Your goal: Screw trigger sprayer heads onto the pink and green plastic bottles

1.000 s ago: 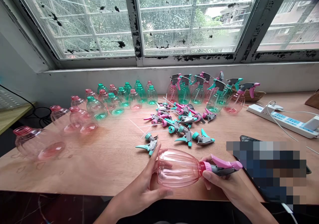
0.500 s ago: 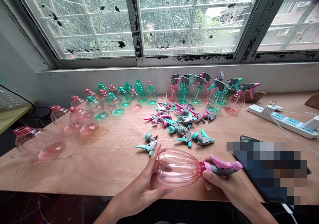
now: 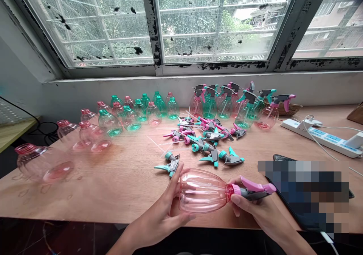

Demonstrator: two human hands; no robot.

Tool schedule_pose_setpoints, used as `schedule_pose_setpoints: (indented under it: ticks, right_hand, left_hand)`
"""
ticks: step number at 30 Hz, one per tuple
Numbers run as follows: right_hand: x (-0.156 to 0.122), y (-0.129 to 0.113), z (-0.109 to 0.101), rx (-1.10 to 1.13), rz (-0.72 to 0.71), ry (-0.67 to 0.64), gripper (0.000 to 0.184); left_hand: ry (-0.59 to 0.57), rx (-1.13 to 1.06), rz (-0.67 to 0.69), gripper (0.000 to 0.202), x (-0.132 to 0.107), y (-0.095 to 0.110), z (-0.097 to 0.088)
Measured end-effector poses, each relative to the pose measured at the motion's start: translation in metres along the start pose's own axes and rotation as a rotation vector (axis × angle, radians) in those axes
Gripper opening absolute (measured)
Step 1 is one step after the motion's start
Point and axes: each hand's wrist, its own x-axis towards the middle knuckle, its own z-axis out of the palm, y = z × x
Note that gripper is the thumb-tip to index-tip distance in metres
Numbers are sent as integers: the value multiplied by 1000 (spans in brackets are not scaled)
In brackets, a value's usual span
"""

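Observation:
A clear pink spray bottle (image 3: 203,191) lies on its side in the air above the table's front edge, its neck toward the right. My left hand (image 3: 167,206) is wrapped round its base, thumb below and fingers above. At the neck, my right hand (image 3: 249,207) pinches the pink collar of the trigger sprayer (image 3: 256,189), which sits on the bottle's mouth. The sprayer is grey with a pink trigger, pointing right. Just beyond my left fingertips rests a loose teal-and-grey trigger sprayer (image 3: 170,164).
Pink and green bottles without sprayers (image 3: 113,122) stand on the left. A heap of loose sprayers (image 3: 211,132) lies mid-table. Bottles with sprayers (image 3: 245,109) stand behind it. On the right are a white power strip (image 3: 323,136) and a partly blurred dark device (image 3: 286,198) with a cable.
Almost nothing differs. Both hands keep their hold, and the bottle has shifted only very slightly.

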Motion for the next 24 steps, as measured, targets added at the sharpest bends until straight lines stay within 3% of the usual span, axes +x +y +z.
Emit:
schedule_pose_setpoints:
  ticks: [8, 19, 24]
  right_hand:
    - [0, 0, -1, 0, 12, -23, 36]
    - [0, 1, -1, 40, 17, -15, 33]
    - [0, 4, -2, 54, 16, -29, 32]
  left_hand:
    - [-9, -56, -38, 114, 1, 4, 0]
    - [-12, -81, 14, 104, 1, 1, 2]
    - [-28, -107, 12, 116, 1, -3, 0]
